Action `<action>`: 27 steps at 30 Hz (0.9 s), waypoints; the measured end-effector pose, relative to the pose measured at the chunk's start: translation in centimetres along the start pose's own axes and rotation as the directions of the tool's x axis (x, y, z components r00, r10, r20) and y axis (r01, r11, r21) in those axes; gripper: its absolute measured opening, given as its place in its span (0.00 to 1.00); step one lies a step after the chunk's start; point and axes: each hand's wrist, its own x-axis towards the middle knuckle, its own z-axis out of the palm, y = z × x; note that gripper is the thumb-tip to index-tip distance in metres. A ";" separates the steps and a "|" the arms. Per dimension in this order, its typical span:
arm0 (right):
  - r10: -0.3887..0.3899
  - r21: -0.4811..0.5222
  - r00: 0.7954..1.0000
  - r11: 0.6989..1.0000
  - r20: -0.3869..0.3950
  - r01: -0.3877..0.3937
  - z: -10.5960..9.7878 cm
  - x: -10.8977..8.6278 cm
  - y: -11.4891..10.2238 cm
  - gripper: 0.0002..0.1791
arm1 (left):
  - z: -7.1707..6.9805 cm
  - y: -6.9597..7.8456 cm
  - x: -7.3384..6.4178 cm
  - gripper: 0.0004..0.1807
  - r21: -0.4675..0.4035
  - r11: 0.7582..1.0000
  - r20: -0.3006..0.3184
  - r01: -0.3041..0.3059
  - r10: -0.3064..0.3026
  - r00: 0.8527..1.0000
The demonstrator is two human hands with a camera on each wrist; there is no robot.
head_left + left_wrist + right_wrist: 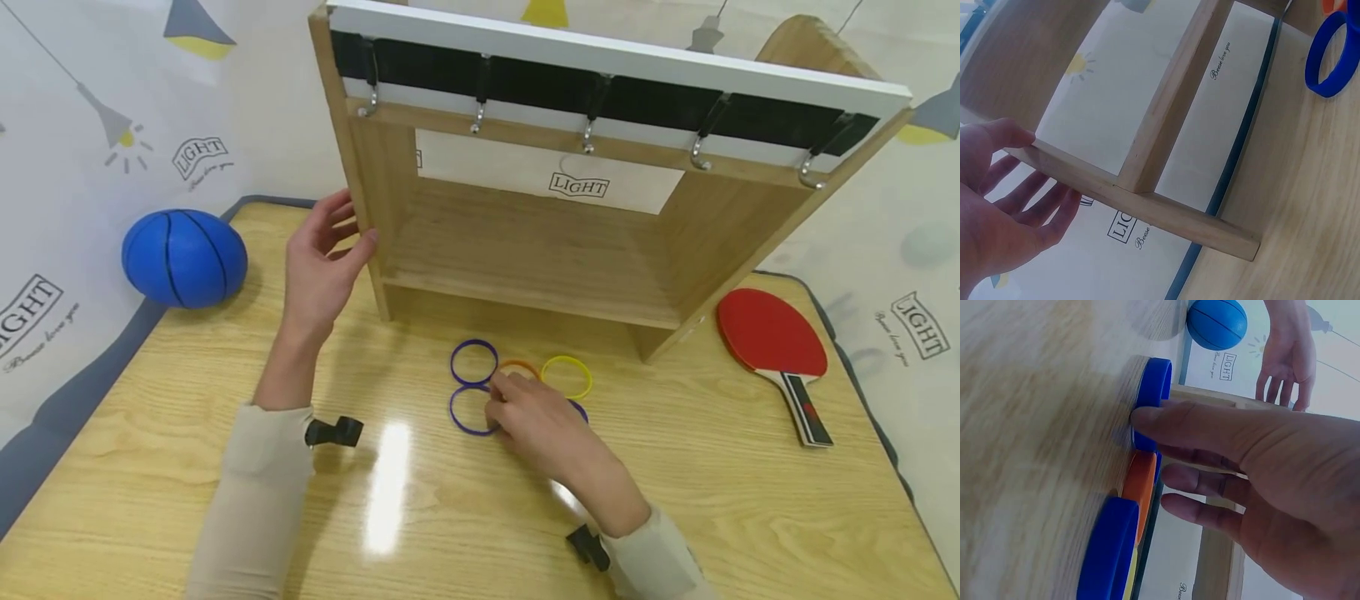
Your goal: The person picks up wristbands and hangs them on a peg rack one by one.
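At 6 o'clock, a blue band (1155,378) is prob. pinched by R hand (543,421), fingertips part-hidden; at 9, wooden rack (525,242) is gripped by L hand (318,265), thumb opposite fingers. Orange band (1139,494) could be dragged if brushed.

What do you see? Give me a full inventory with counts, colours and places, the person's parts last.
Wooden hook rack: one, light brown with white-and-black rail, standing on the table
Hooks: five, black and silver, along the rail
Blue wristbands: three, blue, before the rack
Orange wristband: one, orange, among them
Yellow wristband: one, yellow, right of orange
Basketball: one, blue, table's left side
Table-tennis paddle: one, red face, table's right side
Table: one, light wood, beneath everything
Backdrop: one, whitish, lamp-printed, around the table
Sleeves: two, beige, on the forearms
Left hand: one, bare, at the rack's left panel
Right hand: one, bare, at the near-left blue wristband
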 end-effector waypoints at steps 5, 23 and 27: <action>-0.007 0.008 1.000 1.000 -0.022 0.007 -0.3 0.1 0.2 0.10 | 0.0 0.0 -0.1 0.24 0.008 1.000 0.002 0.003 -0.003 1.000; -0.023 0.070 0.995 0.997 -0.099 0.030 -1.2 0.3 -0.1 0.06 | -0.3 -1.7 0.5 0.25 0.016 1.000 -0.004 -0.011 0.011 1.000; -0.045 0.071 0.978 0.996 -0.202 0.061 -1.5 0.5 0.0 0.08 | -0.5 -2.7 0.8 0.25 0.011 1.000 -0.007 -0.020 0.020 1.000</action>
